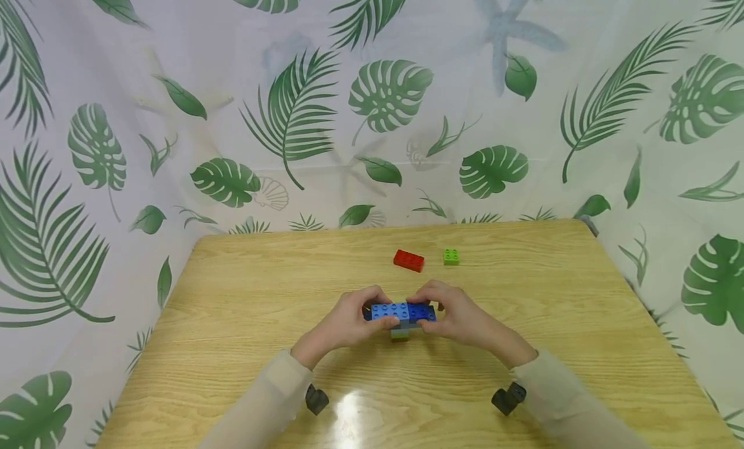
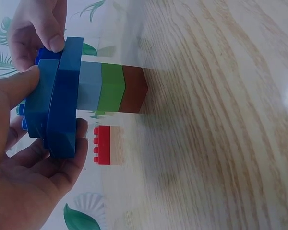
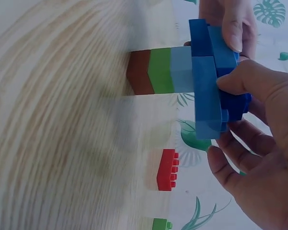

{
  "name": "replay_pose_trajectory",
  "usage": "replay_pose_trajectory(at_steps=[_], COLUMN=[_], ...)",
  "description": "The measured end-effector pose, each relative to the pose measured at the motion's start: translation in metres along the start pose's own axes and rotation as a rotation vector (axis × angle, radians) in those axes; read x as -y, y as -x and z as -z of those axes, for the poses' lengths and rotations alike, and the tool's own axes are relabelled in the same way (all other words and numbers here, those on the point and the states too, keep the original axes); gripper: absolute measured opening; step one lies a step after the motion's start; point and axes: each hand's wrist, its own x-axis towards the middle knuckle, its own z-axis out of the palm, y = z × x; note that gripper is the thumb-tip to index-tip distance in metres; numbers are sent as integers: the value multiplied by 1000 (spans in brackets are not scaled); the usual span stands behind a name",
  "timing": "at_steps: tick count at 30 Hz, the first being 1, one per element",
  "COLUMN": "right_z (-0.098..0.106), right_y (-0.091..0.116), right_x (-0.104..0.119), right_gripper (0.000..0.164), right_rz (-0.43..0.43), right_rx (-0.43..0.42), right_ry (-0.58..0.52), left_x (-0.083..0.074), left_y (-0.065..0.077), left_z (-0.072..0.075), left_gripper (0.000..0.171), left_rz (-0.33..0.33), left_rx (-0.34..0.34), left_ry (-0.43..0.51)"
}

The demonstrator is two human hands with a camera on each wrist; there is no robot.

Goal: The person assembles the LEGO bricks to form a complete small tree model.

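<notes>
A toy-brick build stands upright on the table between both hands. Its narrow column has a brown brick [image 2: 134, 89] at the bottom, a green brick [image 2: 112, 88] above it, then a pale blue brick [image 2: 90, 86]. Wider blue bricks [image 3: 206, 91] cross the column's top. Over these lie a light blue brick [image 1: 389, 310] on the left and a dark blue brick [image 1: 418, 312] on the right. My left hand [image 1: 349, 320] grips the left end, thumb on the light blue brick. The right end is pinched by my right hand [image 1: 459, 316], its thumb against the dark blue brick.
Behind the build, a red brick [image 1: 409, 260] lies on the wooden table [image 1: 261, 274]. A small lime-green brick [image 1: 451, 256] sits to its right. A leaf-patterned cloth [image 1: 325, 177] hangs along the table's back and sides.
</notes>
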Motion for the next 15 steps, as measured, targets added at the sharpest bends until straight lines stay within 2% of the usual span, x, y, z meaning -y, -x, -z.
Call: replay_pose_trajectory(at_steps=[5,15], right_z=[-2,-2], right_y=[-1,3], right_x=[0,0], right_gripper=[35,35], right_rz=[40,43], right_rx=[-14,-18], right_ry=[21,5], left_x=[0,0], left_y=[-1,0], left_z=[1,-2], left_gripper=[25,25], left_rz=[-16,18], left_rx=[-12,-15], left_ry=[0,9])
